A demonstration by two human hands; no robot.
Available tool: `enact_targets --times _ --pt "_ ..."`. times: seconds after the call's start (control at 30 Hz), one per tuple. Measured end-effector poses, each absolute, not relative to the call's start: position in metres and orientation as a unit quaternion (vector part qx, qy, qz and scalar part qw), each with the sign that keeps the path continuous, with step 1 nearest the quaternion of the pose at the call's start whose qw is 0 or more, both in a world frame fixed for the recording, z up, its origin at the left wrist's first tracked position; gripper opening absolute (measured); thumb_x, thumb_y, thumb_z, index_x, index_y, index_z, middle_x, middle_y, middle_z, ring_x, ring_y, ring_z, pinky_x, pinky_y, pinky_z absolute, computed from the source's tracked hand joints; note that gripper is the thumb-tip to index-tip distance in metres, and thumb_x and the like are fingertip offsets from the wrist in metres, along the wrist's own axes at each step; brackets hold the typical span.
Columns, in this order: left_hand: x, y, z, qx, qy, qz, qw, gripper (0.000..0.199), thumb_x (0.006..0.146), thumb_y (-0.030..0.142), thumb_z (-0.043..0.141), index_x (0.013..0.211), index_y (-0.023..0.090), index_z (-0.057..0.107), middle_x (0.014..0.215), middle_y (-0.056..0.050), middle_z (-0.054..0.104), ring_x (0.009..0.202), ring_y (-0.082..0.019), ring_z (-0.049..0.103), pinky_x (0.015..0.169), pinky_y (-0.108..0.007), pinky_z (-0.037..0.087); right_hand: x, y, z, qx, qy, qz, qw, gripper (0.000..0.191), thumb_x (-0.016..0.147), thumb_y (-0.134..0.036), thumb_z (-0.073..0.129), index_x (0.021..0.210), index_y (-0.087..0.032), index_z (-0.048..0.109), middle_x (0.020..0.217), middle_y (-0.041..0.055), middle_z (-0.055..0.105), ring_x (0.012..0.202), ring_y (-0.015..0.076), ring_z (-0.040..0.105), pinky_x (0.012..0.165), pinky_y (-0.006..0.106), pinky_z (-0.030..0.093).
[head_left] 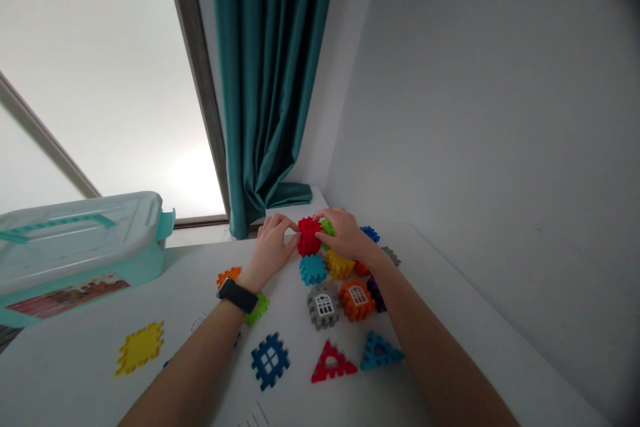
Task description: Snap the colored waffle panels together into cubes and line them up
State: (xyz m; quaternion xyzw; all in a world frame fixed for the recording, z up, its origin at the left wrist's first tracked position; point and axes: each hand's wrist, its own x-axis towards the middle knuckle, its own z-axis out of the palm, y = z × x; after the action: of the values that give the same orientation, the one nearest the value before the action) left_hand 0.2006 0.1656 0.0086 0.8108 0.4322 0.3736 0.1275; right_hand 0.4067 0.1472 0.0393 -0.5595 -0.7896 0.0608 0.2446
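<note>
A red toothed building block (309, 237) is gripped from both sides at the far part of the table. My left hand (273, 243) pinches its left edge between thumb and fingers, a dark watch on the wrist. From the right, my right hand (346, 235) holds it with the thumb in front and fingers behind. A lime green block (327, 230) shows between the red one and my right palm, partly hidden. Just nearer stand a light blue block (313, 269) and a yellow block (340, 265). A grey block (323, 307) and an orange block (357, 300) have white windows.
Loose flat pieces lie nearer: a yellow plate (141, 348), a dark blue window plate (270, 360), a red triangle (333, 363) and a blue triangle (380, 351). A lidded teal box (85, 253) stands left. Behind are a green curtain (270, 80) and a wall (475, 113).
</note>
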Motion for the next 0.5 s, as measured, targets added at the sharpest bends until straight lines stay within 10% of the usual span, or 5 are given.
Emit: enact_targets --times 0.5 --pt "0.2013 0.1627 0.0085 0.819 0.427 0.364 0.118 0.009 0.091 0.024 0.057 0.089 0.023 0.065 0.104 -0.006 0.062 0.103 -0.025 0.056 0.09 -0.042 0.046 0.4071 0.1483 0.0343 -0.573 -0.786 0.059 0.227 0.026 0.083 -0.022 0.061 0.109 -0.023 0.064 0.118 0.0064 0.069 0.117 0.0288 0.055 0.102 0.045 0.037"
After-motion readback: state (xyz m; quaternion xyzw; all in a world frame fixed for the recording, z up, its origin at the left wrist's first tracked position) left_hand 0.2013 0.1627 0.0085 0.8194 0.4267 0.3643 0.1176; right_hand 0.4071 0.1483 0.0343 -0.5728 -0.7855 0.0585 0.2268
